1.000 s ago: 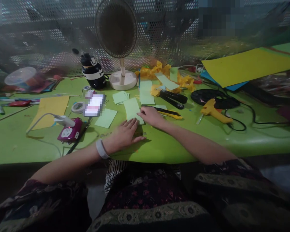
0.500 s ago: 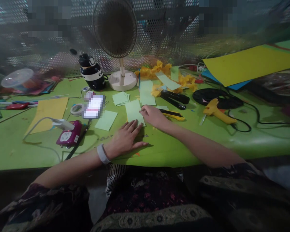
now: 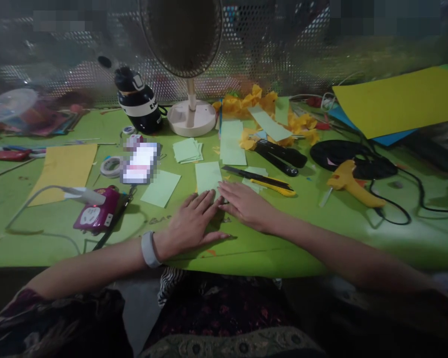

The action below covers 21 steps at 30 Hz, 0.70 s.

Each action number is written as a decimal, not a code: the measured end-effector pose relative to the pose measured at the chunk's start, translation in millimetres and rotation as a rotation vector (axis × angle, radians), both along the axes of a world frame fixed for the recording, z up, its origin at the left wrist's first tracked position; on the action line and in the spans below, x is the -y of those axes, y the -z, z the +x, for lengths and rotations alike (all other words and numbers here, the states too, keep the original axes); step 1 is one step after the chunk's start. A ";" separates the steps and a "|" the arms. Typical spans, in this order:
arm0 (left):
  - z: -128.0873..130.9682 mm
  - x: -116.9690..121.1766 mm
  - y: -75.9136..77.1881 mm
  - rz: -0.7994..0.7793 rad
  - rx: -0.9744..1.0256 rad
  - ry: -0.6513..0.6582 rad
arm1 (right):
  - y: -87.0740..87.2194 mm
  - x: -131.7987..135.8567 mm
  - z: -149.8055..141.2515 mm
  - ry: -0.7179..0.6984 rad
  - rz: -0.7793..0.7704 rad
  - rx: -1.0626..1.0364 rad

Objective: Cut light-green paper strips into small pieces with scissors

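Both hands lie flat on a pale green paper strip [image 3: 208, 176] near the front edge of the green table [image 3: 283, 248]. My left hand [image 3: 190, 223], with a white band on its wrist, has its fingers stretched out over the strip's near end. My right hand [image 3: 246, 203] rests beside it, fingers extended and touching the strip's right edge. A yellow-and-black utility knife [image 3: 261, 180] lies just beyond my right hand.
More green paper pieces [image 3: 160, 188] and a small stack [image 3: 187, 150] lie around. A black stapler [image 3: 280, 153], yellow glue gun [image 3: 351, 186] with cable, tape roll [image 3: 111, 166], pink device [image 3: 96, 211], desk fan [image 3: 190, 117], dark bottle [image 3: 139, 103] and yellow sheets [image 3: 399, 99] crowd the table.
My right hand has slid toward me along the strip's right edge and flattened beside my left hand. The camera has tilted closer to the table.
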<state>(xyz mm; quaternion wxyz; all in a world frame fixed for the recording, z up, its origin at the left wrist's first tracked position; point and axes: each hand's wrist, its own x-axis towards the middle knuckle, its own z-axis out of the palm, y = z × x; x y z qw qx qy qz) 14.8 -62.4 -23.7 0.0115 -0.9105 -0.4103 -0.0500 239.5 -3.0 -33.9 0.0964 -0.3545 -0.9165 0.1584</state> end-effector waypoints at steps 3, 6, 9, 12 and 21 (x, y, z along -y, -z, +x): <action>-0.7 0.5 0.9 -0.004 -0.002 0.004 | 2.4 0.6 2.7 -0.028 0.019 0.012; -0.6 1.6 0.8 -0.002 -0.001 -0.003 | 2.9 0.6 4.3 -0.050 0.056 0.024; -0.1 3.9 1.2 0.012 -0.004 -0.019 | 4.7 0.3 5.5 -0.072 0.077 0.038; 0.6 7.2 2.3 0.019 -0.010 -0.038 | 6.9 0.3 6.4 -0.089 0.077 0.048; 3.6 11.7 7.2 0.064 0.021 -0.054 | 4.5 -0.5 10.7 -0.098 -0.031 0.015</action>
